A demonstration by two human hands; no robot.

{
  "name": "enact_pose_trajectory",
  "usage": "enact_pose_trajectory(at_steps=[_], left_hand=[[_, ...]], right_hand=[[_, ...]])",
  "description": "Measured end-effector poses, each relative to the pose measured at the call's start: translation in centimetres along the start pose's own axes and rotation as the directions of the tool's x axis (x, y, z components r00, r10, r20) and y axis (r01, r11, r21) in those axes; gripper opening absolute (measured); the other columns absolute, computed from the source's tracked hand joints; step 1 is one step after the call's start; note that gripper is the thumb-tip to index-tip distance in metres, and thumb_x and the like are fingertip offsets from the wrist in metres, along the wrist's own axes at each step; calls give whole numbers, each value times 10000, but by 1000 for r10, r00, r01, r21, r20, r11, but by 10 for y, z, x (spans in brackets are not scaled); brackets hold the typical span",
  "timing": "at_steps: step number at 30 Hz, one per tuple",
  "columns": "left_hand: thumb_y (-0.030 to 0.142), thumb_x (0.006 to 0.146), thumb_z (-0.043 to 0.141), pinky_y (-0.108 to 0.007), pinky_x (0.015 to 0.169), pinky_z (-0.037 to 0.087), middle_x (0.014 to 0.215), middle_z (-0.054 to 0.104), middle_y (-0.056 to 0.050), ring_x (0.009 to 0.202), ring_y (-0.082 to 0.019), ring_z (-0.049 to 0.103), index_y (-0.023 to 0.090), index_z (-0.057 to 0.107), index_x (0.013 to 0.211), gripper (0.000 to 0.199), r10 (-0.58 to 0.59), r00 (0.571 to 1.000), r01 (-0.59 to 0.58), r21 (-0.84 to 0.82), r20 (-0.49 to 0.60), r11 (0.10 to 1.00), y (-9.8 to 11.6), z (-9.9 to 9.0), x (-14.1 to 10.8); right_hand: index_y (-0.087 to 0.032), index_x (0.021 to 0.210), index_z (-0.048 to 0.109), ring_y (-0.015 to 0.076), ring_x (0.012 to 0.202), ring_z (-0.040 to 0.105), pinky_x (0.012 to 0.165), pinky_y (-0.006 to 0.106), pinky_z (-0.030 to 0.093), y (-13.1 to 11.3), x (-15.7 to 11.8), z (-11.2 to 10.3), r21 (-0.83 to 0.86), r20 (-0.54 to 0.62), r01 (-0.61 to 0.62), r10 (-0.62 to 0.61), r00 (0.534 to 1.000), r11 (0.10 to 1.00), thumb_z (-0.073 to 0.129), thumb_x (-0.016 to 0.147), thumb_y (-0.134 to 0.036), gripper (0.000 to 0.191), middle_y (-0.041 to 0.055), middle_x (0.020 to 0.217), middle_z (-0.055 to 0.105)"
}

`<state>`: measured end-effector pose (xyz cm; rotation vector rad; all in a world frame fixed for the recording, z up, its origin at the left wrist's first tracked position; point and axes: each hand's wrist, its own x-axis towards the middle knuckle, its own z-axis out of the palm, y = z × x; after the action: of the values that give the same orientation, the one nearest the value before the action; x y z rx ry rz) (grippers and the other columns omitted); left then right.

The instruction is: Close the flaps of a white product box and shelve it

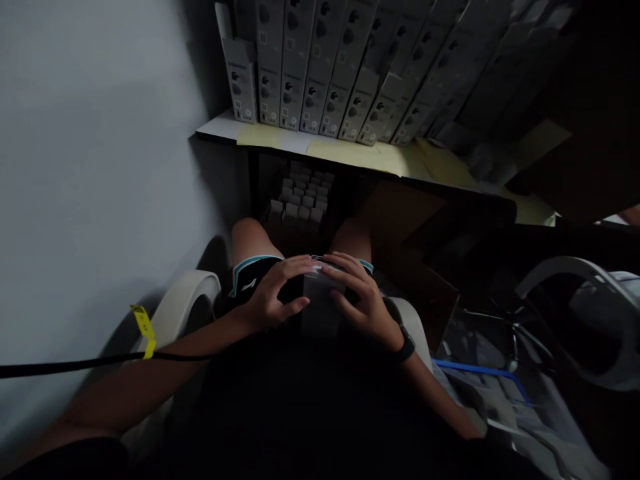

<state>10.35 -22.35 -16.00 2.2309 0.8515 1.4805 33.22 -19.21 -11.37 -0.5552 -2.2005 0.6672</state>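
Observation:
A grey box (323, 313), dim and partly in shadow, sits at my lap between my two hands. My left hand (280, 293) is at its left side, fingertips on the top edge and thumb near the left side. From the right, my right hand (363, 300) reaches over the box's upper end. Its fingertips meet the left ones at the top edge, and its thumb lies over the front. A dark watch (406, 345) is on my right wrist. The underside of the box is hidden.
Several printed boxes (315, 93) stand in a row on a desk (215, 127) ahead, with yellowish sheets (350, 155) along its edge. Small pale boxes (303, 193) sit underneath. A cable with a yellow tag (144, 328) crosses my left arm. Another chair (580, 267) stands at right.

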Motion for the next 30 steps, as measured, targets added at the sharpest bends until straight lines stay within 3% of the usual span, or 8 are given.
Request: enact_pose_trajectory(at_steps=[5,10,14,18,20,23,27,30], left_hand=[[349,860,658,-448,1147,408,1308,579,-112,1319,-236,496,186,547,1295,478,-18,1000,18,13,20,1000,2,2,5],[325,871,636,-447,1138,412,1311,574,-118,1309,-233,500,174,574,1210,376,-125,990,128,-38,63,991,2,0,8],[352,859,657,-466,1165,388,1415,500,-137,1376,-250,450,188,482,1344,541,-165,981,173,-75,98,982,-5,1,4],[401,834,692,-508,1207,319,1578,288,-150,1478,-283,309,219,369,1463,730,-214,969,213,25,121,977,-14,5,-6],[406,834,692,-526,1213,295,1585,285,-132,1501,-295,256,217,453,1406,648,-217,964,204,94,153,974,-16,7,-11],[336,887,625,-499,1182,336,1432,516,-94,1457,-268,350,195,635,1151,299,-207,968,190,125,144,974,-13,10,-16],[192,895,581,-390,1037,460,1083,703,-58,1153,-177,620,162,654,979,116,-127,992,128,155,-19,980,-3,14,-19],[139,870,594,-312,890,518,1006,717,-44,990,-141,669,155,647,994,135,-53,998,60,237,-37,970,5,15,-20]], right_hand=[[-277,1314,601,266,1369,423,1140,534,357,10,-6,2,8,6,-36,36,999,999,567,933,-217,388,78,1425,506],[-270,1323,567,263,1377,407,1152,524,341,14,-7,7,0,-4,-68,68,998,998,562,945,-252,379,85,1417,501],[-282,1433,441,260,1403,370,1161,523,321,25,-8,16,2,-50,-93,93,994,996,551,952,-255,494,99,1470,435],[-217,1298,517,231,1241,505,1082,443,404,64,0,24,116,-110,-220,232,966,969,499,974,-325,342,109,1311,544],[-187,1251,524,216,1140,553,1021,409,445,88,5,28,202,-63,-341,360,931,918,500,958,-381,352,101,1238,586],[-169,1241,524,201,1043,583,933,372,487,114,9,38,296,96,-507,503,859,810,514,919,-433,416,96,1193,611],[-151,1197,571,194,1005,599,894,353,489,121,4,56,352,286,-572,497,819,740,491,921,-453,417,101,1131,645],[-142,1168,578,186,990,593,886,341,481,118,2,64,384,354,-572,457,816,725,446,941,-457,410,103,1124,637]])
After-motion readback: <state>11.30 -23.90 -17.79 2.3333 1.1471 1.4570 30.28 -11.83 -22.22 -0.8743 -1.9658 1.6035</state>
